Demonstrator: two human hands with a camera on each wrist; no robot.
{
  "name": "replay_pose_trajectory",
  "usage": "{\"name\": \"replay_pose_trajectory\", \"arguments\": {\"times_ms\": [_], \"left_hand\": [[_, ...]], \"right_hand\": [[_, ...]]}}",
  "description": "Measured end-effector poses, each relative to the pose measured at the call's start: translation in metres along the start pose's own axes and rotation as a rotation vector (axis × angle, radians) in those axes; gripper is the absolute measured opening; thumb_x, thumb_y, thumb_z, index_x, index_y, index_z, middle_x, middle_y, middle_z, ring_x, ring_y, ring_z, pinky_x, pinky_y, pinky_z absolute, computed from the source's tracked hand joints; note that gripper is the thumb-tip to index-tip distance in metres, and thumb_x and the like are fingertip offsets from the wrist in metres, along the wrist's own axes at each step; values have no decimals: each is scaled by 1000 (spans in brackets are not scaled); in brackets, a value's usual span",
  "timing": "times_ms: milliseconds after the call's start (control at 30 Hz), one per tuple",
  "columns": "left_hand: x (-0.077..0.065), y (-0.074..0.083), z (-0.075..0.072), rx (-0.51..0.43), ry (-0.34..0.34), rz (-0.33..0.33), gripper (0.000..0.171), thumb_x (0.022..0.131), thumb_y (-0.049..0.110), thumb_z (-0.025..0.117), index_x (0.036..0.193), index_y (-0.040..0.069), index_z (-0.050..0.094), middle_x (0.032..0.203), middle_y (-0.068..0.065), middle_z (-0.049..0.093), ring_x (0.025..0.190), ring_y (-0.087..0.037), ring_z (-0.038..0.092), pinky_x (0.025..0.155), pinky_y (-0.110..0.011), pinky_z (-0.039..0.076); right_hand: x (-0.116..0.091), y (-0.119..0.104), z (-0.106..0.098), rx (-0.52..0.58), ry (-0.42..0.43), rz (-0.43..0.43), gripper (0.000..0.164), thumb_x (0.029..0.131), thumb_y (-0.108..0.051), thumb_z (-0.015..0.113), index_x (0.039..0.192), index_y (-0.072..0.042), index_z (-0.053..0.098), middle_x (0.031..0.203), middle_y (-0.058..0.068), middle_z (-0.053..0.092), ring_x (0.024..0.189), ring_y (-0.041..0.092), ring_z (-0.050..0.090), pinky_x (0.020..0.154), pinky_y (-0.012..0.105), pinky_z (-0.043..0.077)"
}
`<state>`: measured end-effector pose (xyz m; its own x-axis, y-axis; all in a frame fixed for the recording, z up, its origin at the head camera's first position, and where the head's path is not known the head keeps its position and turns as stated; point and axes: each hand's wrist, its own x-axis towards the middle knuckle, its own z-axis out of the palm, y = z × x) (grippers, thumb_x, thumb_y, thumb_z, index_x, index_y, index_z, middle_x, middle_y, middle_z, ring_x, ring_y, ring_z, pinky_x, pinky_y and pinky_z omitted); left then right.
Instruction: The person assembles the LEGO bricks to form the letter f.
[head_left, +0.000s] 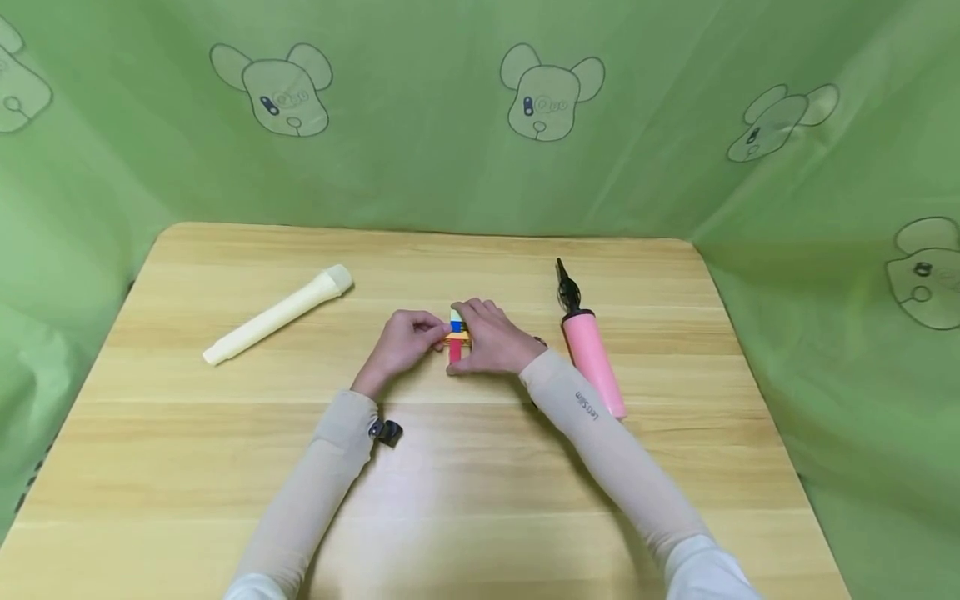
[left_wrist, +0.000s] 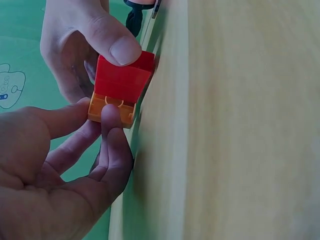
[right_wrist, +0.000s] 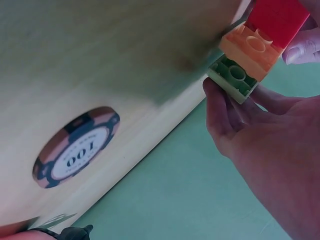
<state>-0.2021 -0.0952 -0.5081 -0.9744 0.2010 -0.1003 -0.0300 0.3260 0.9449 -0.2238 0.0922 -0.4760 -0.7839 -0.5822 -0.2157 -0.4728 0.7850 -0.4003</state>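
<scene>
A row of joined building bricks is held between both hands at the table's middle. A red brick [left_wrist: 122, 77] is at the near end, an orange brick [right_wrist: 251, 46] follows, a blue brick [head_left: 456, 327] shows from above, and a pale green brick [right_wrist: 234, 76] is at the far end. My left hand [head_left: 408, 340] pinches the orange part between thumb and fingers. My right hand [head_left: 495, 337] spans the row, thumb on the red brick and fingers at the green end. The hollow undersides of the orange and green bricks show in the right wrist view.
A pink hand pump [head_left: 594, 358] with a black nozzle lies right of the hands. At left lies a cream, microphone-shaped stick [head_left: 273, 323]. A poker chip [right_wrist: 77, 148] marked 100 rests on the wooden table [head_left: 480, 500]. Green curtains [head_left: 420, 158] stand behind.
</scene>
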Motion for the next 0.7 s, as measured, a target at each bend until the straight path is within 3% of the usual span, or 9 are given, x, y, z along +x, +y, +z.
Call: {"name": "replay_pose_trajectory", "arguments": {"times_ms": [500,700], "left_hand": [[-4,0,2,26,8,-31,20,97,16,68,97,-2,74,78,-16,72,71,-26,69,61,-21,51],[0,-2,3,19,-37,-54,26,100,22,64,103,-2,71,79,-15,72,73,-27,69,63,-21,50]], "right_hand": [[0,1,6,7,-27,6,107,74,-54,84,153,-4,33,146,14,44,132,32,40,115,51,33],[-2,6,8,29,-53,31,119,71,-60,84,158,-7,22,154,14,36,138,31,36,116,53,29]]}}
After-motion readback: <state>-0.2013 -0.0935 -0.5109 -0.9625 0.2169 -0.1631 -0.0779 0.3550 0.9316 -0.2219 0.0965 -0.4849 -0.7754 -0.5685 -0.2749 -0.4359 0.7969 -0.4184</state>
